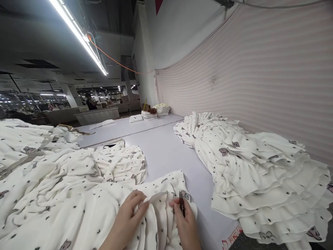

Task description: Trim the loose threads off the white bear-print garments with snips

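Note:
My left hand (132,211) pinches the upper edge of a white printed cloth piece (149,225), thumb against fingers. Just right of it, my right hand (187,224) has its fingers curled round dark thread snips (181,204), whose points stick up past the fingers. Its fingertips are at the layered cloth edges that hang in folds between both hands. Beneath and to the left spreads a large heap of the same white cloth (70,205), dotted with dark spots and small animal figures. The lower ends of the folds run out of view.
A tall pile of matching cloth (234,159) lies at the right, against a striped hanging sheet (247,69). The pale table (166,152) runs away between the heaps. Folded stacks (149,115) stand at its far end. A person (91,103) is in the distance.

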Demonstrator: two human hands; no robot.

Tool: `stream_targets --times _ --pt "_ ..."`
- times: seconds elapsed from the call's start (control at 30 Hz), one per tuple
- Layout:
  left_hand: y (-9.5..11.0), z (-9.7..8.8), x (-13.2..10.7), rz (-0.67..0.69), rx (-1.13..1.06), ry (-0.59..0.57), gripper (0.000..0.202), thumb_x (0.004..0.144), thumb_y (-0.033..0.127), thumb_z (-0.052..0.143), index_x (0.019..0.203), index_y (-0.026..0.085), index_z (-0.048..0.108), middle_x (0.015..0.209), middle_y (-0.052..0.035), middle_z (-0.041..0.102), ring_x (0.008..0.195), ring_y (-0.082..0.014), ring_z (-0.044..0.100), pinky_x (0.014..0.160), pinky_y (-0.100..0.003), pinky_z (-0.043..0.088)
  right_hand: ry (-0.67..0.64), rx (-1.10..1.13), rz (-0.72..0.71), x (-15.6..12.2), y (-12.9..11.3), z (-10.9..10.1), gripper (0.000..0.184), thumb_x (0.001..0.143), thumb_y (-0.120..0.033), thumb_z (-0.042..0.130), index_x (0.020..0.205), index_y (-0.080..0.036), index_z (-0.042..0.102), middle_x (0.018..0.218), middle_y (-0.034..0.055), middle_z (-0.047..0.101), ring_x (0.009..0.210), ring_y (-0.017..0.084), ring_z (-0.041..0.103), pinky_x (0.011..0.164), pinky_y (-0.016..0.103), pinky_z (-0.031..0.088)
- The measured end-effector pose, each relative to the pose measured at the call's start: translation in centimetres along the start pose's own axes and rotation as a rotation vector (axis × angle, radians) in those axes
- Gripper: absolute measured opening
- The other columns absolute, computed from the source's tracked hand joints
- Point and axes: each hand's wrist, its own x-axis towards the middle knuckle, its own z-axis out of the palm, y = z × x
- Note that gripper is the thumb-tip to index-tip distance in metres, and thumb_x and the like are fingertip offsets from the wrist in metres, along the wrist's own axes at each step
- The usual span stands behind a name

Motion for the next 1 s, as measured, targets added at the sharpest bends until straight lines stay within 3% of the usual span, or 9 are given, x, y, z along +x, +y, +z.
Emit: stream_targets --times 0.07,0.13,0.23,0.33,0.5,0.67,0.77,0.93,1.0 --pt "-0.1 -0.6 -0.6 0.012 -0.105 0.088 0.031 0.089 0.045 0.046 0.077 0.021 0.06 0.119 -0.0105 0.056 0.109 -0.0269 0.055 0.073 -0.03 0.049 0.015 -0.083 -0.036 0.7 0.1 -0.1 0.031 0.078 -0.044 0.064 0.095 -0.019 0.063 0.089 0.007 0.07 0.085 0.022 0.065 0.071 0.026 0.053" --pt "0.0 -1.3 -1.2 0.059 -0.222 0.145 0.031 0.089 0.045 0.046 0.072 0.021 0.057 0.132 -0.0096 0.05 0.123 -0.0285 0.046 0.088 -0.034 0.046 -0.075 -0.115 -0.048 1.2 -0.5 0.2 0.035 0.074 -0.039 0.068 0.103 -0.019 0.063 0.086 0.0051 0.068 0.08 0.021 0.064 0.069 0.026 0.052" --pt "0.3 -2.1 -2.1 0.183 -0.346 0.06 0.034 0.09 0.042 0.043 0.065 0.021 0.046 0.103 -0.0086 0.062 0.096 -0.0236 0.06 0.086 -0.034 0.047 -0.206 -0.113 -0.067 0.9 -1.8 0.5 0.017 0.081 -0.032 0.058 0.089 -0.018 0.064 0.07 -0.0003 0.062 0.065 0.017 0.058 0.063 0.023 0.048" --pt "0.7 -2.3 -3.1 0.272 -0.184 -0.039 0.027 0.086 0.04 0.049 0.068 0.022 0.042 0.071 -0.0018 0.055 0.064 -0.0177 0.055 0.063 -0.028 0.048 -0.228 -0.058 -0.065 -0.1 -2.7 0.1 0.013 0.083 -0.03 0.054 0.082 -0.019 0.06 0.068 -0.0022 0.058 0.064 0.015 0.055 0.06 0.021 0.045" --pt "0.1 -0.9 -4.8 0.415 0.337 0.046 0.03 0.069 0.018 0.066 0.095 0.023 0.052 0.09 -0.0046 0.06 0.078 -0.0222 0.058 0.069 -0.031 0.05 -0.224 0.029 -0.099 -1.4 -3.4 -0.9 0.016 0.083 -0.034 0.057 0.083 -0.018 0.059 0.074 -0.0003 0.059 0.07 0.016 0.056 0.064 0.021 0.045" --pt "-1.1 -0.6 -6.0 0.568 0.259 0.149 0.021 0.083 0.003 0.039 0.086 0.022 0.047 0.091 -0.0062 0.059 0.079 -0.0174 0.058 0.07 -0.025 0.048 -0.202 -0.217 -0.222 -2.1 -4.6 -1.2 0.014 0.084 -0.031 0.055 0.082 -0.019 0.06 0.073 0.001 0.06 0.069 0.017 0.056 0.062 0.022 0.045" --pt "-0.5 -0.9 -6.3 0.433 0.023 0.158 0.013 0.086 0.011 0.043 0.08 0.023 0.044 0.09 -0.0032 0.062 0.077 -0.0155 0.059 0.069 -0.023 0.047 -0.202 -0.245 -0.298 -3.6 -4.9 -1.7 0.016 0.082 -0.032 0.057 0.091 -0.02 0.063 0.082 0.0039 0.064 0.074 0.019 0.06 0.068 0.025 0.048" --pt "1.9 -1.6 -6.1 -0.166 -0.37 0.079 0.026 0.083 0.046 0.055 0.084 0.021 0.06 0.075 0.0 0.062 0.072 -0.0178 0.06 0.065 -0.022 0.047 -0.24 -0.093 -0.352 -6.8 -3.7 -1.4 0.03 0.079 -0.039 0.062 0.104 -0.023 0.064 0.086 0.0058 0.067 0.079 0.02 0.066 0.07 0.024 0.053" --pt "2.4 -1.8 -6.1 -0.3 -0.479 0.057 0.032 0.078 0.052 0.058 0.082 0.021 0.063 0.074 0.0003 0.066 0.073 -0.0194 0.06 0.067 -0.023 0.048 -0.247 -0.055 -0.422 -7.4 -3.4 -0.3 0.03 0.078 -0.037 0.063 0.105 -0.025 0.064 0.093 0.0057 0.067 0.084 0.021 0.066 0.072 0.024 0.053"
